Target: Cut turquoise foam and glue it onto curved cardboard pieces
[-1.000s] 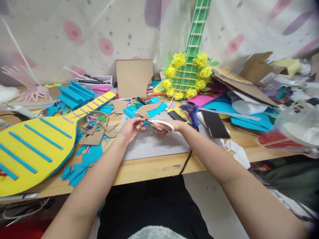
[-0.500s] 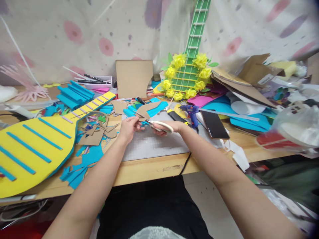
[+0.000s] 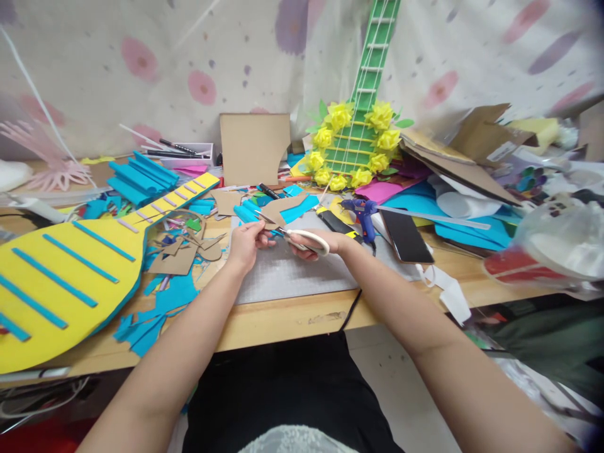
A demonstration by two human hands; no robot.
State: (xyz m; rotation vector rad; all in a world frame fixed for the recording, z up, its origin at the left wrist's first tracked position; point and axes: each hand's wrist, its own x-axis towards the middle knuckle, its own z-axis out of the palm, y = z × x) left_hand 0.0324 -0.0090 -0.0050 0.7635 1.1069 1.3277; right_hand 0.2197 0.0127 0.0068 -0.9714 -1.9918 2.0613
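My right hand (image 3: 309, 244) is closed round the white handles of a pair of scissors (image 3: 321, 242), whose blades point left. Between finger and thumb, my left hand (image 3: 248, 244) pinches a piece of brown cardboard (image 3: 282, 207) with blue paper (image 3: 302, 209) along its right side. The scissor blades lie at the cardboard's lower edge, close to my left fingertips. Both hands are above a grey cutting mat (image 3: 292, 277). Blue paper scraps lie just behind and beneath the fingers.
A yellow guitar-shaped board (image 3: 61, 283) lies at left beside cardboard and blue offcuts (image 3: 174, 296). A green guitar shape with yellow paper flowers (image 3: 352, 148) leans at the back. To the right are a blue glue gun (image 3: 363, 217), a phone (image 3: 406, 236) and a red-and-white bucket (image 3: 533, 264).
The cardboard piece has tilted and shifted slightly, so less of it shows near the blades. Both hands stay in nearly the same place with their grips unchanged.
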